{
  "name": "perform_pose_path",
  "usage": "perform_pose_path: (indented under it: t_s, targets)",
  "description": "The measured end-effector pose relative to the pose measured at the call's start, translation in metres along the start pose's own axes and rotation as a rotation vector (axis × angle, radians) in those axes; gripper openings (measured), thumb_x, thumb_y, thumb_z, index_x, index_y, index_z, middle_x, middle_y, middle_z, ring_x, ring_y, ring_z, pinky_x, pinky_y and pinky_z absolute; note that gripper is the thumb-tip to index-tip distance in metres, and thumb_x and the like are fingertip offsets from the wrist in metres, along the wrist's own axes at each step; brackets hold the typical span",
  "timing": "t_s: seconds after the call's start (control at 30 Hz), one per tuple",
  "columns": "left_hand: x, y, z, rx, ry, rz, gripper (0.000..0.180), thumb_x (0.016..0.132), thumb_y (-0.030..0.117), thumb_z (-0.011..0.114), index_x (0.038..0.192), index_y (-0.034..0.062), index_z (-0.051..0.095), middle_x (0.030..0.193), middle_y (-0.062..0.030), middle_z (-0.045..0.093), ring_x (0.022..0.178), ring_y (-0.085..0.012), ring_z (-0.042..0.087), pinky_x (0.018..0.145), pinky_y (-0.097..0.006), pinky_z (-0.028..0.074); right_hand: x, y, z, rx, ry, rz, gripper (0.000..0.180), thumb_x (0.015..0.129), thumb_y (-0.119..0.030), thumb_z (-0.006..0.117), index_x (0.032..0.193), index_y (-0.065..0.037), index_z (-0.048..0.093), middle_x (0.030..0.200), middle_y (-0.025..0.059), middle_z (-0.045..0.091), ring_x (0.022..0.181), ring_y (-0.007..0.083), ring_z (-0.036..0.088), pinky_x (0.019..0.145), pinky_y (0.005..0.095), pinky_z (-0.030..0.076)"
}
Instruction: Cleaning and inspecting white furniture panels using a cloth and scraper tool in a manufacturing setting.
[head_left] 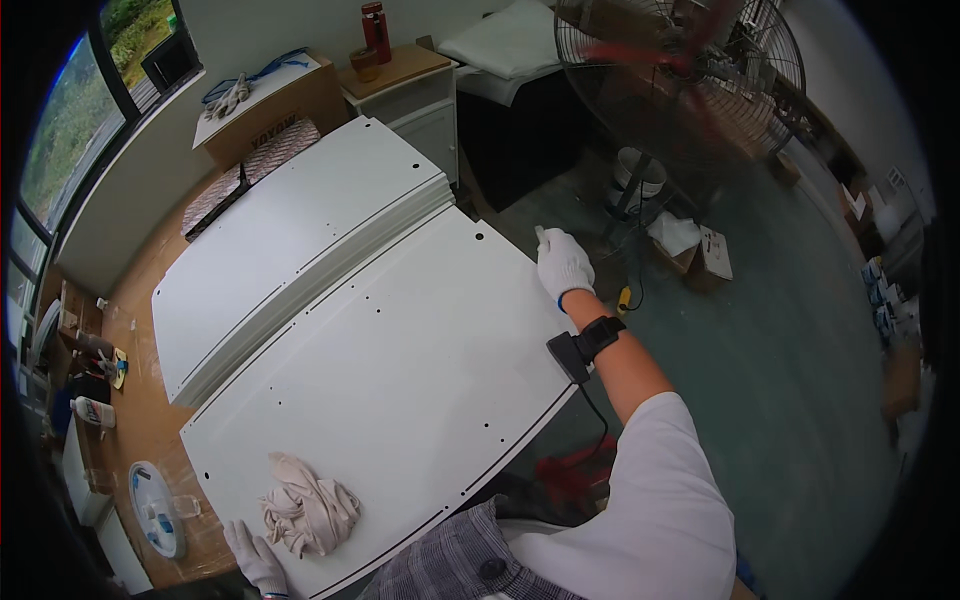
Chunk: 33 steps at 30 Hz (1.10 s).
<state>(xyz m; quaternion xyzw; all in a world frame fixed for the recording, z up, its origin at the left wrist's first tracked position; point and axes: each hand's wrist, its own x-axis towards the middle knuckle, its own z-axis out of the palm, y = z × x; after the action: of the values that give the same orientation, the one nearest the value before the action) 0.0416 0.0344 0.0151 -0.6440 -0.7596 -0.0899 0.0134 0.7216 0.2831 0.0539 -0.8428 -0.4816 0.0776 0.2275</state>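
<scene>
A large white panel with small dark holes lies flat in front of me. My right hand, in a white knit glove, is closed at the panel's right end. A small pale tip sticks up from its fingers; whether it is a fingertip or something held cannot be made out. At the panel's near left corner rests my left hand, also gloved, its fingers stretched out. Just right of that hand, a crumpled beige cloth sits on the panel.
Behind the panel lies a stack of similar white panels. A round white lid and a bottle are at the left on the brown table. A large fan stands far right, with a bucket and a box nearby.
</scene>
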Motion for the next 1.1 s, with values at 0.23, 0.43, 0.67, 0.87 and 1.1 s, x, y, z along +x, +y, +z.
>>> perform_pose_path:
  t_s: [0.23, 0.43, 0.67, 0.87, 1.1]
  targets:
    - [0.008, -0.005, 0.008, -0.008, -0.007, 0.022, 0.045, 0.094, 0.016, 0.042, 0.137, 0.0006, 0.043, 0.146, -0.0208, 0.033, 0.138, -0.034, 0.028, 0.113, -0.04, 0.022, -0.236, -0.038, -0.004, 0.002, -0.311, -0.918, 0.025, 0.091, -0.03, 0.05, 0.094, -0.007, 0.059, 0.084, 0.014, 0.06, 0.073, 0.0285, 0.063, 0.062, 0.0413, 0.052]
    - [-0.001, -0.01, 0.006, -0.029, -0.007, -0.01, 0.047, 0.094, 0.018, 0.042, 0.137, -0.0001, 0.041, 0.146, -0.0216, 0.033, 0.138, -0.0354, 0.027, 0.113, -0.042, 0.021, -0.175, 0.05, -0.028, -0.171, -0.115, -0.358, 0.027, 0.093, -0.026, 0.043, 0.113, -0.017, 0.059, 0.082, 0.0106, 0.062, 0.075, 0.0302, 0.064, 0.064, 0.0436, 0.051]
    - [0.003, -0.004, 0.004, -0.044, -0.009, -0.021, 0.046, 0.095, 0.018, 0.043, 0.137, -0.0002, 0.042, 0.147, -0.0214, 0.032, 0.138, -0.035, 0.026, 0.113, -0.041, 0.02, -0.156, 0.096, -0.064, 0.019, 0.213, -0.052, 0.02, 0.09, -0.022, 0.051, 0.106, -0.014, 0.059, 0.093, 0.0142, 0.058, 0.082, 0.0353, 0.06, 0.068, 0.0468, 0.049]
    - [0.0, -0.007, 0.004, -0.053, -0.003, -0.021, 0.045, 0.095, 0.018, 0.043, 0.136, -0.0002, 0.043, 0.146, -0.0213, 0.033, 0.137, -0.0341, 0.029, 0.112, -0.04, 0.022, -0.239, 0.023, -0.008, -0.103, -0.203, -0.784, 0.021, 0.093, -0.021, 0.045, 0.107, -0.017, 0.06, 0.088, 0.0079, 0.058, 0.068, 0.0271, 0.062, 0.059, 0.0385, 0.051]
    - [0.005, -0.004, 0.006, -0.028, 0.032, 0.025, 0.044, 0.095, 0.017, 0.045, 0.136, 0.002, 0.044, 0.145, -0.0202, 0.036, 0.137, -0.0346, 0.03, 0.112, -0.04, 0.024, -0.131, 0.165, -0.051, -0.257, 0.236, 0.034, 0.026, 0.091, -0.022, 0.05, 0.114, -0.014, 0.058, 0.097, 0.0134, 0.058, 0.085, 0.0335, 0.06, 0.072, 0.0455, 0.05]
